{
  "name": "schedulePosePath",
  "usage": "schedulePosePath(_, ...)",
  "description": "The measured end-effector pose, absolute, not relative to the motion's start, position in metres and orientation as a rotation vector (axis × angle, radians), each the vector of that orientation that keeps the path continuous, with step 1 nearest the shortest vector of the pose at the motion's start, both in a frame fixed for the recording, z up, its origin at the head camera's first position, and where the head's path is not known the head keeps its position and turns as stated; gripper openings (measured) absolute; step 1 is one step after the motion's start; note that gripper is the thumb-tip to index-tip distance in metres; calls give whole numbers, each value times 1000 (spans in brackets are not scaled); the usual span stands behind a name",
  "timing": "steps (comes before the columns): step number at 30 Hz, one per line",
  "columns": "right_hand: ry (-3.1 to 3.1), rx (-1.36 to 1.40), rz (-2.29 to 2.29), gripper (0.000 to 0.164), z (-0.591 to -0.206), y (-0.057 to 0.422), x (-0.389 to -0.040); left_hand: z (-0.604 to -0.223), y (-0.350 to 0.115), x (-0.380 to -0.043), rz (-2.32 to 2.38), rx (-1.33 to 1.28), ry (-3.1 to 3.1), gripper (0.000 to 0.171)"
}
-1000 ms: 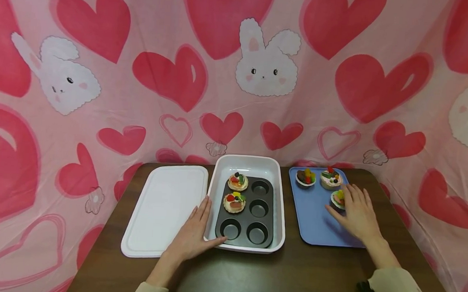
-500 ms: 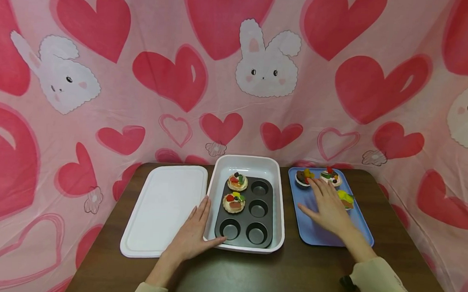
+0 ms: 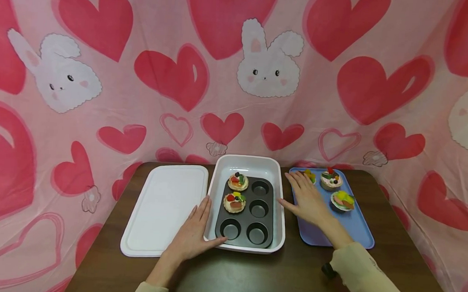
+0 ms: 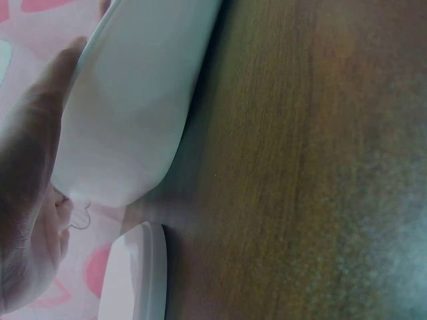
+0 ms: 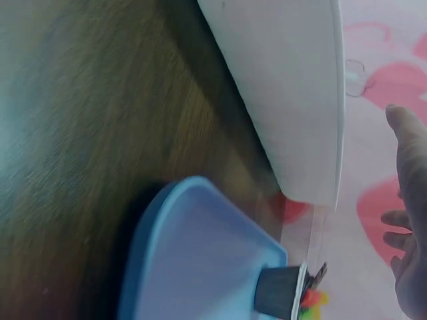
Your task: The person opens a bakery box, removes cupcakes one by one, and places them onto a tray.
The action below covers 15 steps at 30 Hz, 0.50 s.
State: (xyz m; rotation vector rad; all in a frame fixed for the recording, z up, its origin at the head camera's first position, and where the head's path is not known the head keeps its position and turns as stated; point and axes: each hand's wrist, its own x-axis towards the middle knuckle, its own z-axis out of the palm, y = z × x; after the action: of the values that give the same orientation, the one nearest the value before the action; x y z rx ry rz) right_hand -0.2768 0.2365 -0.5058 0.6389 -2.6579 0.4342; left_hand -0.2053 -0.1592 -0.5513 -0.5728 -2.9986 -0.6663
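Note:
My left hand (image 3: 192, 234) rests with straight fingers on the near left corner of a white bin (image 3: 281, 228), thumb along its front rim. Inside the bin lies a dark muffin tin (image 3: 245, 221); two fruit tarts, a far one (image 3: 238, 182) and a nearer one (image 3: 234, 202), sit in its left column. Over the left part of a blue tray (image 3: 317, 232) hovers my right hand (image 3: 308, 203), fingers spread and holding nothing. It partly hides a chocolate cupcake (image 5: 277, 291). Two more cupcakes, one with a strawberry (image 3: 331, 180) and one with yellow fruit (image 3: 342, 201), stand on the tray.
A flat white lid (image 3: 167, 211) lies left of the bin on the brown wooden table (image 3: 243, 279). Behind the table hangs a pink curtain (image 3: 153, 102) printed with hearts and rabbits.
My right hand has moved left from beside the yellow-fruit cupcake, across the tray, toward the bin's right side. The left hand, bin and tarts have stayed in place.

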Motion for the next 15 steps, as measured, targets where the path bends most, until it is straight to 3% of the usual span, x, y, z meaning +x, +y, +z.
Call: schedulePosePath(15, -2832, 699, 700, 88, -495, 190, -300, -553, -161, -205, -622, -591, -2960, 125)
